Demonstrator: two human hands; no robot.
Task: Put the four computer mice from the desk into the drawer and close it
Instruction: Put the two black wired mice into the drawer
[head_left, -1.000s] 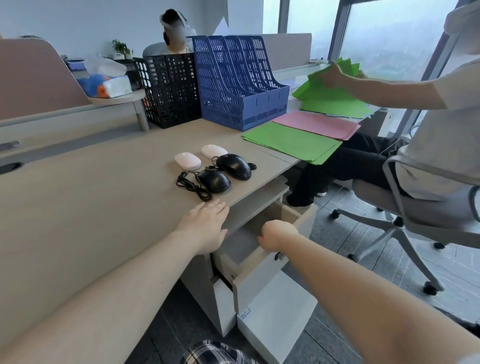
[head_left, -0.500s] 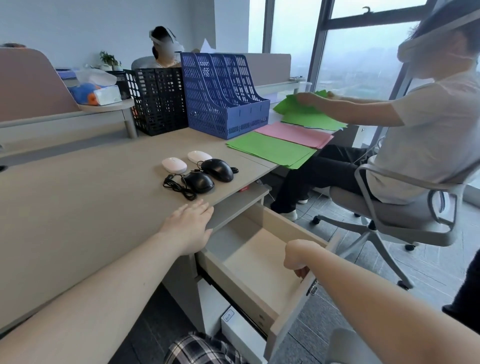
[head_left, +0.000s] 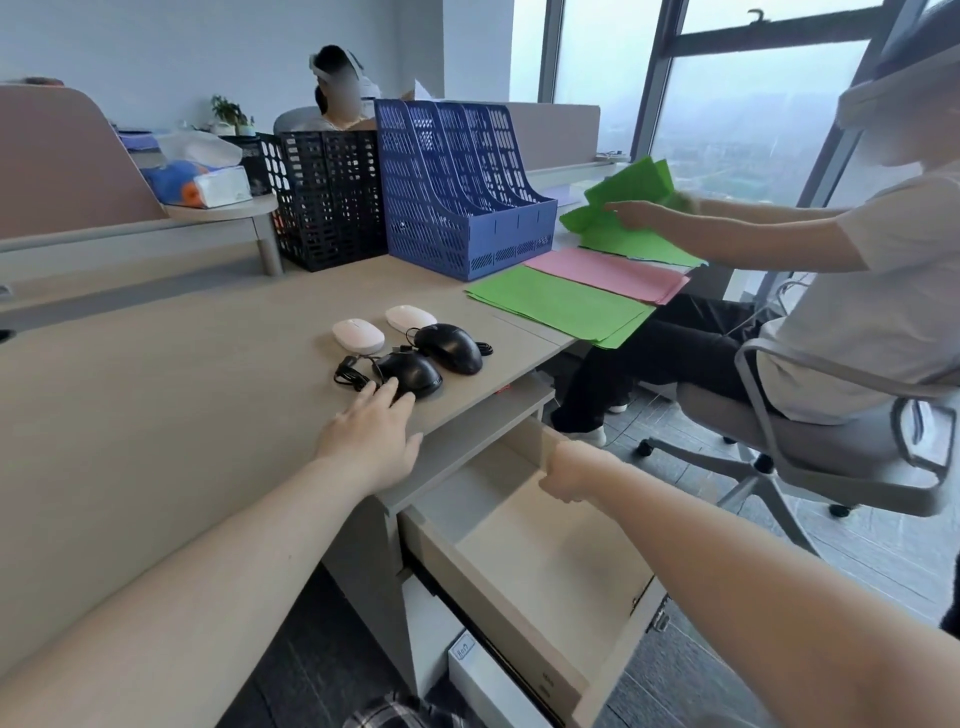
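Two white mice (head_left: 358, 335) (head_left: 411, 317) and two black corded mice (head_left: 409, 372) (head_left: 450, 347) lie grouped on the wooden desk (head_left: 156, 415) near its front edge. My left hand (head_left: 371, 431) lies flat on the desk, fingers spread, its fingertips touching the nearer black mouse and its cable. The top drawer (head_left: 545, 561) under the desk stands pulled out and holds nothing. My right hand (head_left: 563, 470) hovers over the drawer's far side, loosely curled, holding nothing.
A blue file rack (head_left: 462, 192) and a black mesh rack (head_left: 327, 197) stand at the back of the desk. Green and pink papers (head_left: 566, 304) lie to the right. A seated person (head_left: 831, 291) on a swivel chair sorts green sheets close to the drawer.
The drawer was pulled out from nearly closed to fully open. My right hand let go of its front and moved above it. My left hand slid forward to the nearer black mouse.
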